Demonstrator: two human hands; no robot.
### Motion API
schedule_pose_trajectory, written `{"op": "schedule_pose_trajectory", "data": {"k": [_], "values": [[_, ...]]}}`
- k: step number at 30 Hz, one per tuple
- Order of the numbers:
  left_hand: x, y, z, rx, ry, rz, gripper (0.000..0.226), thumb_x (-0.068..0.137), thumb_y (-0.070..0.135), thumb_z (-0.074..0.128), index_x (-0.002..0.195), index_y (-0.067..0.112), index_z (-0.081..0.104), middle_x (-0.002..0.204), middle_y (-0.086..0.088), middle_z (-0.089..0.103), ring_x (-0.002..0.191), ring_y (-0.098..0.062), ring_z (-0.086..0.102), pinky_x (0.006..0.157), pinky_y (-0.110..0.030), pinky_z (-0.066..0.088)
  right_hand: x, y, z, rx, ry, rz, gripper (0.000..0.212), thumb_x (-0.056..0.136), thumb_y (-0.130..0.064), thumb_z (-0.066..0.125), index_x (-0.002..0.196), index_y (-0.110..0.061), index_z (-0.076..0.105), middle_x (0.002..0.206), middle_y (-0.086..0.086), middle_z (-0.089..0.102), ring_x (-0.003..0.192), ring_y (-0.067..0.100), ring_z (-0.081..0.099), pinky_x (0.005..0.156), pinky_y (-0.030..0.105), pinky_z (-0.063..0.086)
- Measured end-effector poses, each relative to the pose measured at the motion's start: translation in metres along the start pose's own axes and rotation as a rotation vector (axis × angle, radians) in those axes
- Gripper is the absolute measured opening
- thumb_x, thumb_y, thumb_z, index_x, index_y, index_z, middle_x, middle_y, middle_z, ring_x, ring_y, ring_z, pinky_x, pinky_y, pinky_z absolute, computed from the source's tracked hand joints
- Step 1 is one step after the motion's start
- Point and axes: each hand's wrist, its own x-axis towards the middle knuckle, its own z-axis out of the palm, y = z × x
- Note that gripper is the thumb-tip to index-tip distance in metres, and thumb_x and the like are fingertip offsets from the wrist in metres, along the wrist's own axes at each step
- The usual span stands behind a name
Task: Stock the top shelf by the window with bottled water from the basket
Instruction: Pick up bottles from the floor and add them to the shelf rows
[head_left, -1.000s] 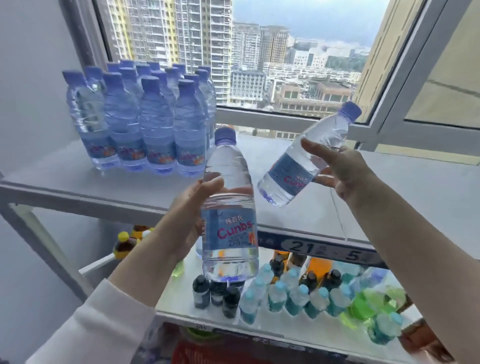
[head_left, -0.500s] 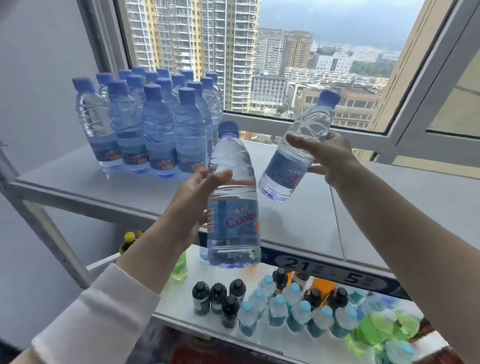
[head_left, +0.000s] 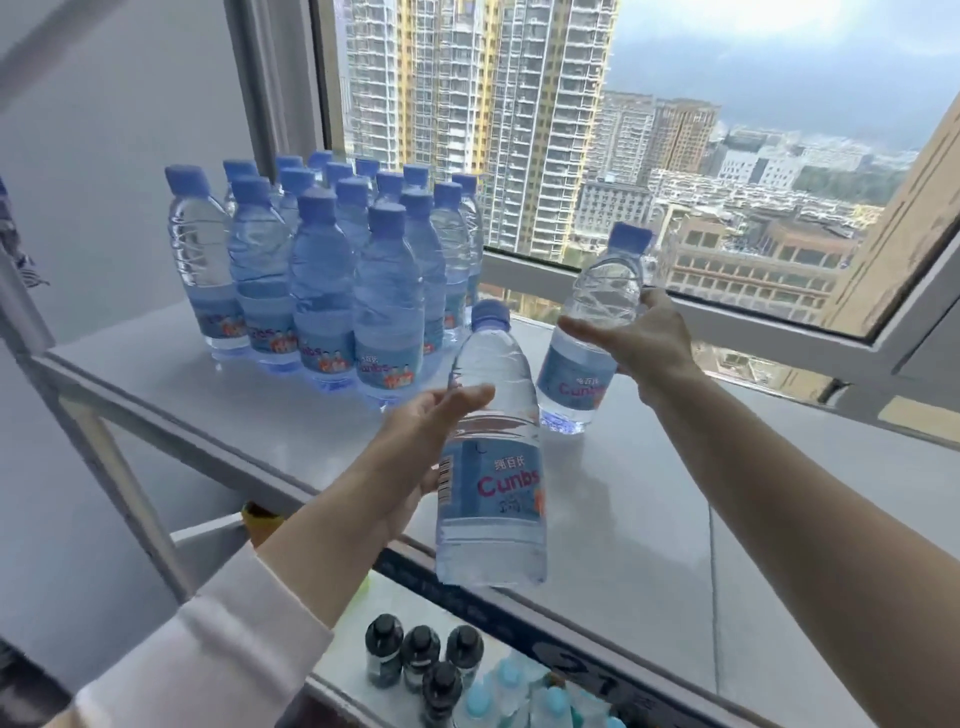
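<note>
Closest to me, below the front edge, the lower shelf (head_left: 343, 691) carries small black-capped bottles (head_left: 415, 654), no part of this job. Above them my left hand (head_left: 415, 452) grasps the near bottle (head_left: 493, 499) round its middle, fingers (head_left: 467, 397) wrapped across the clear part above the label. I hold it almost upright, its base over the front lip of the top shelf (head_left: 701, 571) and not yet set down, so that it can go straight onto its foot. Further in, my right hand (head_left: 649, 348) clasps the far bottle (head_left: 576, 374) at the waist, fingers (head_left: 587, 330) curled across its front and the cap leaning right. Its base is low over the shelf, just right of the stocked block; I cannot tell whether it touches. I judge this one goes down first, tucked beside the block so the rows stay tight. Behind it, to the left, the standing bottles (head_left: 322, 291) are packed cap to cap in the corner. Beyond them is the window (head_left: 675, 156), with tower blocks outside. The basket is out of view.
</note>
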Motion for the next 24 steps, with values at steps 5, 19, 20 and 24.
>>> {"op": "schedule_pose_trajectory", "data": {"k": [5, 19, 20, 24], "values": [[0.027, -0.001, 0.008, -0.023, 0.086, -0.012, 0.07, 0.054, 0.056, 0.07, 0.116, 0.026, 0.058, 0.112, 0.002, 0.069, 0.106, -0.021, 0.063, 0.101, -0.053, 0.042, 0.049, 0.006, 0.015, -0.135, -0.028, -0.061, 0.085, 0.051, -0.046, 0.085, 0.119, -0.014, 0.047, 0.117, 0.009, 0.06, 0.106, 0.027, 0.059, 0.09, 0.046, 0.051], [0.07, -0.009, 0.002, -0.055, 0.21, -0.02, 0.07, 0.052, 0.056, 0.068, 0.114, 0.025, 0.06, 0.109, -0.001, 0.071, 0.099, -0.022, 0.068, 0.096, -0.051, 0.049, 0.125, -0.002, 0.076, -0.151, -0.077, -0.122, 0.082, 0.064, -0.043, 0.079, 0.128, -0.01, 0.039, 0.13, 0.009, 0.051, 0.119, 0.025, 0.049, 0.083, 0.027, 0.037], [0.072, -0.009, 0.001, -0.048, 0.212, -0.022, 0.07, 0.053, 0.057, 0.068, 0.114, 0.025, 0.06, 0.109, -0.001, 0.071, 0.099, -0.021, 0.068, 0.096, -0.051, 0.048, 0.127, -0.003, 0.08, -0.152, -0.077, -0.118, 0.084, 0.064, -0.043, 0.079, 0.129, -0.009, 0.038, 0.132, 0.008, 0.051, 0.12, 0.025, 0.048, 0.085, 0.027, 0.038], [0.075, -0.009, 0.0, -0.014, 0.212, -0.025, 0.069, 0.053, 0.058, 0.066, 0.114, 0.025, 0.06, 0.106, 0.0, 0.072, 0.097, -0.02, 0.069, 0.096, -0.049, 0.049, 0.136, -0.007, 0.095, -0.143, -0.086, -0.106, 0.089, 0.062, -0.045, 0.08, 0.132, -0.01, 0.036, 0.135, 0.009, 0.049, 0.122, 0.027, 0.048, 0.093, 0.034, 0.042]]}}
